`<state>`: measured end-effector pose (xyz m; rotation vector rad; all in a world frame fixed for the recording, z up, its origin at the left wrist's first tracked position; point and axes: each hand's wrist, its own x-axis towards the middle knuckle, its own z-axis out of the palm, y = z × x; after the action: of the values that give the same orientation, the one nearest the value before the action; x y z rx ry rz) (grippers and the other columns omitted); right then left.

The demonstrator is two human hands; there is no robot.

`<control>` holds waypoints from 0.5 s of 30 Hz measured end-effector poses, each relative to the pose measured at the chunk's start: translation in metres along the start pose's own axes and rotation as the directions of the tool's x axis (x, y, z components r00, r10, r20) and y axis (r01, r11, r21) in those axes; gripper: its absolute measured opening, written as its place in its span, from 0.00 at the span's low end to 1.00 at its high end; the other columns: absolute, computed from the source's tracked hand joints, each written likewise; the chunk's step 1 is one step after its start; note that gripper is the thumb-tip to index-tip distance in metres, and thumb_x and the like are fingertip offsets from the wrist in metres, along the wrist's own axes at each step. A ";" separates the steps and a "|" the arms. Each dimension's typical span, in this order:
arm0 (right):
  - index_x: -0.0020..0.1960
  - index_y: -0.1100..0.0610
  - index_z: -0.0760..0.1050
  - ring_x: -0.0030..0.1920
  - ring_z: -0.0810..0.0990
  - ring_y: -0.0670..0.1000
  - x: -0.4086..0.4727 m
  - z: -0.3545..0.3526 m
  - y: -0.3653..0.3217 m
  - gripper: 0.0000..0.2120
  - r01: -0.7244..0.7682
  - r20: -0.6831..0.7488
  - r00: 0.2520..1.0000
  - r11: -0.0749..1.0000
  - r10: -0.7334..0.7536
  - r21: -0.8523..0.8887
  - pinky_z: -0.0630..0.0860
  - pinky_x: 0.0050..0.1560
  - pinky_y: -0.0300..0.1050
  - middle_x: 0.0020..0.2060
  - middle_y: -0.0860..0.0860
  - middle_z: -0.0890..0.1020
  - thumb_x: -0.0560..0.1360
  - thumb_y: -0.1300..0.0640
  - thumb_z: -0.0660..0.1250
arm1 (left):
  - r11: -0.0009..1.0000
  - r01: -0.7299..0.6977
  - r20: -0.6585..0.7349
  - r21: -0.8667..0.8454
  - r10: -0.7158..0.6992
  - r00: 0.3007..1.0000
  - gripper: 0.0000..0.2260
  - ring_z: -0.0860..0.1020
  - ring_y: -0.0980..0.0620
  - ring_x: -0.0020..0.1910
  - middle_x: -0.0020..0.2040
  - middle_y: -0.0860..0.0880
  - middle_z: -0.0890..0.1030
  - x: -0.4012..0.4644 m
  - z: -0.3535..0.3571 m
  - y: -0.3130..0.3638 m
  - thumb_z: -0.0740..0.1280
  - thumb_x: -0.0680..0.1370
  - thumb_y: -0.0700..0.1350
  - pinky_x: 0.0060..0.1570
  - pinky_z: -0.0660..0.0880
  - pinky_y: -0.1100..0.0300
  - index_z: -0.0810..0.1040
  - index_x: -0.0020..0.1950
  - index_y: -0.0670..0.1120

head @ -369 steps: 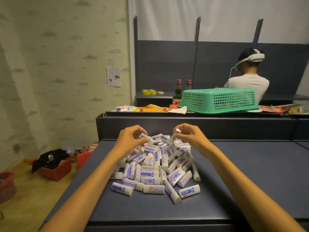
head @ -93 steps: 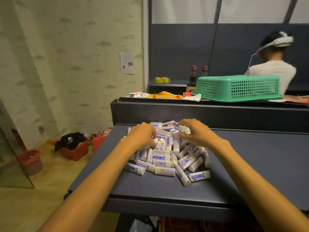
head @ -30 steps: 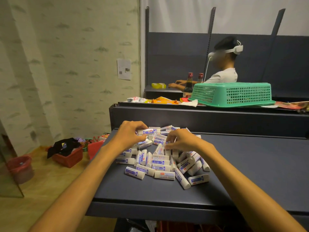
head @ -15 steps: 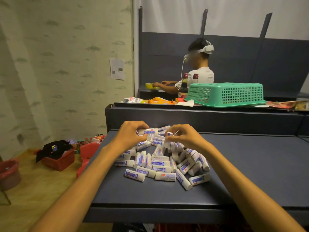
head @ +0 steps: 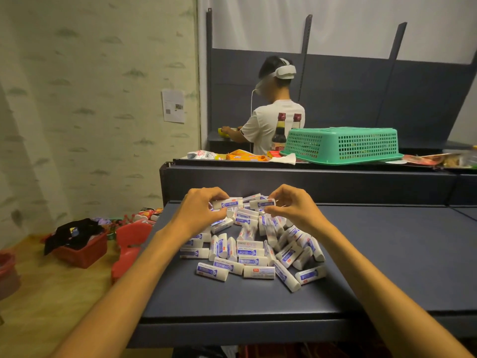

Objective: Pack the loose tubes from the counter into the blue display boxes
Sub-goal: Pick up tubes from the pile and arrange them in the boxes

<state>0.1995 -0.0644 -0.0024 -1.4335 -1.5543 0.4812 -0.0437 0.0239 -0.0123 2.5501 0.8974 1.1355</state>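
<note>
**A:** Where are the tubes rn?

**B:** Loose pile of small white plastic tubes w/ blue-and-red labels, heaped mid-front on the dark blue-grey counter top. Most lie flat; the far side of the heap is stacked higher. I've got one white blue-label tube pinched in my left hand, thumb and fingertips curled round its left end. My right hand pinches a second white blue-label tube the same way, by its right end. Both are held level just above the back of the pile, ends nearly touching.

**A:** So what step is that?

**B:** I'd call it the pick-up step, gathering tubes in hand before boxing. Packing itself hasn't begun, judging by the pile size.

**A:** Boxes?

**B:** Can't see any blue display boxes in view. Next move needs one found and brought within reach, open side up, then the tubes laid in parallel, labels aligned prob.

**A:** Anything around?

**B:** Raised dark shelf ledge behind the pile, an upturned green plastic mesh basket on it, snack packets and two dark sauce bottles beside that. Another person in a white T-shirt works further back. Red plastic bins on the floor, left.
</note>
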 end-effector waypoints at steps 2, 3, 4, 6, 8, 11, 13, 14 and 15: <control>0.48 0.56 0.78 0.39 0.83 0.50 -0.005 -0.001 0.000 0.11 0.032 -0.030 0.999 0.998 -0.034 -0.057 0.81 0.42 0.46 0.39 0.49 0.84 0.69 0.59 0.77 | 1.000 0.000 0.003 -0.007 0.000 1.000 0.12 0.79 0.57 0.45 0.49 0.51 0.83 -0.001 0.004 0.001 0.74 0.72 0.43 0.46 0.79 0.63 0.81 0.56 0.48; 0.48 0.56 0.78 0.38 0.83 0.51 -0.007 -0.003 0.001 0.11 0.052 -0.037 0.998 0.996 -0.055 -0.069 0.81 0.42 0.46 0.39 0.50 0.84 0.69 0.59 0.77 | 1.000 -0.001 0.003 -0.014 0.001 1.000 0.12 0.79 0.57 0.45 0.49 0.51 0.83 -0.001 0.006 0.002 0.74 0.72 0.43 0.46 0.78 0.64 0.81 0.56 0.48; 0.48 0.55 0.78 0.38 0.82 0.51 -0.010 -0.004 0.001 0.10 0.083 -0.040 0.995 0.993 -0.087 -0.089 0.81 0.41 0.45 0.38 0.50 0.83 0.69 0.58 0.76 | 1.000 -0.002 0.002 -0.020 0.002 1.000 0.13 0.79 0.57 0.45 0.49 0.51 0.83 -0.001 0.007 0.003 0.74 0.72 0.43 0.46 0.77 0.64 0.81 0.56 0.48; 0.52 0.54 0.79 0.37 0.81 0.50 -0.017 -0.009 0.002 0.11 0.167 -0.019 0.985 0.974 -0.172 -0.154 0.80 0.40 0.41 0.39 0.51 0.82 0.71 0.57 0.75 | 1.000 0.000 0.009 -0.027 0.000 1.000 0.13 0.79 0.57 0.45 0.50 0.51 0.83 -0.001 0.010 0.008 0.74 0.72 0.43 0.46 0.77 0.64 0.81 0.56 0.47; 0.56 0.55 0.80 0.37 0.82 0.47 -0.024 -0.015 0.003 0.12 0.228 0.001 0.972 0.946 -0.234 -0.231 0.79 0.41 0.38 0.40 0.51 0.83 0.72 0.57 0.74 | 1.000 -0.004 0.015 -0.023 0.004 1.000 0.13 0.79 0.57 0.45 0.50 0.51 0.83 0.000 0.014 0.013 0.74 0.72 0.43 0.47 0.79 0.62 0.82 0.56 0.48; 0.52 0.55 0.81 0.36 0.80 0.43 -0.035 -0.029 0.006 0.10 0.238 -0.032 0.964 0.913 -0.263 -0.331 0.76 0.40 0.34 0.38 0.47 0.82 0.72 0.57 0.75 | 1.000 -0.021 0.030 -0.020 0.021 0.999 0.13 0.80 0.56 0.45 0.49 0.52 0.84 0.004 0.020 0.025 0.73 0.71 0.43 0.48 0.80 0.57 0.82 0.55 0.48; 0.50 0.54 0.80 0.36 0.80 0.44 -0.045 -0.046 0.011 0.09 0.208 -0.055 0.968 0.909 -0.244 -0.361 0.77 0.40 0.37 0.38 0.48 0.82 0.71 0.57 0.76 | 0.999 -0.037 0.026 -0.029 0.038 0.999 0.13 0.80 0.55 0.45 0.49 0.52 0.84 0.008 0.029 0.040 0.74 0.71 0.43 0.48 0.80 0.55 0.82 0.54 0.48; 0.50 0.54 0.79 0.38 0.81 0.45 -0.053 -0.057 0.013 0.10 0.191 -0.061 0.972 0.912 -0.228 -0.364 0.78 0.41 0.37 0.39 0.49 0.83 0.70 0.57 0.76 | 0.998 -0.042 0.030 -0.041 0.043 0.999 0.12 0.80 0.55 0.44 0.49 0.52 0.84 0.010 0.034 0.051 0.74 0.71 0.43 0.48 0.80 0.55 0.82 0.54 0.48; 0.50 0.54 0.79 0.39 0.81 0.45 -0.056 -0.062 0.015 0.10 0.174 -0.070 0.975 0.915 -0.213 -0.365 0.79 0.42 0.36 0.41 0.49 0.83 0.70 0.57 0.76 | 0.998 -0.049 0.034 -0.042 0.051 0.998 0.12 0.80 0.55 0.44 0.49 0.52 0.84 0.011 0.035 0.056 0.74 0.70 0.43 0.48 0.80 0.55 0.82 0.54 0.48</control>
<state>0.2518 -0.1309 -0.0043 -1.5236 -1.7346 -0.0024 0.0121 -0.0120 -0.0060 2.5646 0.7979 1.1077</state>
